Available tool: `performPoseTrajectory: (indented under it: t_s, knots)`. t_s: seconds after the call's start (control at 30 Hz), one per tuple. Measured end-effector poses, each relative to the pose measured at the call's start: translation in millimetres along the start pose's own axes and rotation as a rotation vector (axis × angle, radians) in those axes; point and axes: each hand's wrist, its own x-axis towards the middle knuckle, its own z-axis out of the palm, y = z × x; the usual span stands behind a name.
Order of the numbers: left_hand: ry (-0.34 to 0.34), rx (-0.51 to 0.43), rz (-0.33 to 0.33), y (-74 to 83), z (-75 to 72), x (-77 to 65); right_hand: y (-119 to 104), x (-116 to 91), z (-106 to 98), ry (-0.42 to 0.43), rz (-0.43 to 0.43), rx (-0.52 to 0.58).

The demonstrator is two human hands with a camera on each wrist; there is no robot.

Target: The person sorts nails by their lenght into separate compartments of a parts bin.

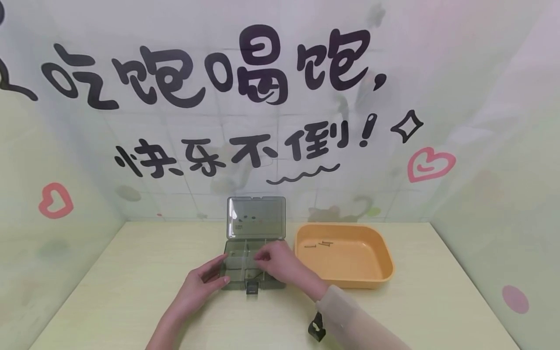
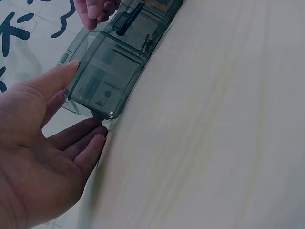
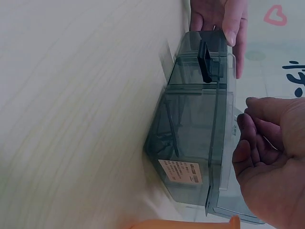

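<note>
Nearest, the pale beige sleeve (image 1: 352,316) ends at the right wrist, with a small black device (image 1: 317,327) beside the cuff. The left hand (image 1: 202,288) is half open at the left end of a translucent grey-green plastic compartment box (image 1: 233,275): the thumb touches the rim at the front corner, and the other fingers lie loosely along the end. The right hand (image 1: 280,262) is over the box's compartments, its fingers curled and thumb and index fingertips drawn together; whether they pinch anything small cannot be told.

The box stands on the pale wood-grain table (image 1: 245,321), a black latch (image 1: 252,287) at its front. A dark threaded metal screw (image 2: 144,44) shows through its front wall. A white paper sticker (image 3: 181,171) bears a barcode and print too small to read. Behind, the clear grey lid (image 1: 256,218) stands raised, its tiny lettering illegible.

Right of the box, the orange rounded plastic tray (image 1: 350,262) holds a few thin metal screws (image 1: 323,243). Farthest, the white printed backdrop (image 1: 280,116) reads "吃饱喝饱,快乐不倒!" in black, with a pink heart (image 1: 65,200) at left and another at right.
</note>
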Motion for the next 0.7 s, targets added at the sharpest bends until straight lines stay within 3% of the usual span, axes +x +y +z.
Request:
performPoseTrajectory:
  t_s: [0.13, 0.27, 0.7]
  knots:
    - [0.000, 0.005, 0.002, -0.3, 0.6, 1.0, 1.7, -0.9, -4.8, 0.005, 0.040, 0.053]
    - [-0.002, 0.010, 0.006, -1.0, 0.4, 0.9, 6.9, -2.5, -12.5, 0.026, 0.022, 0.071]
    - [-0.005, 0.021, 0.013, -1.1, -0.5, 0.3, 35.4, -12.9, -56.1, 0.079, 0.031, 0.102]
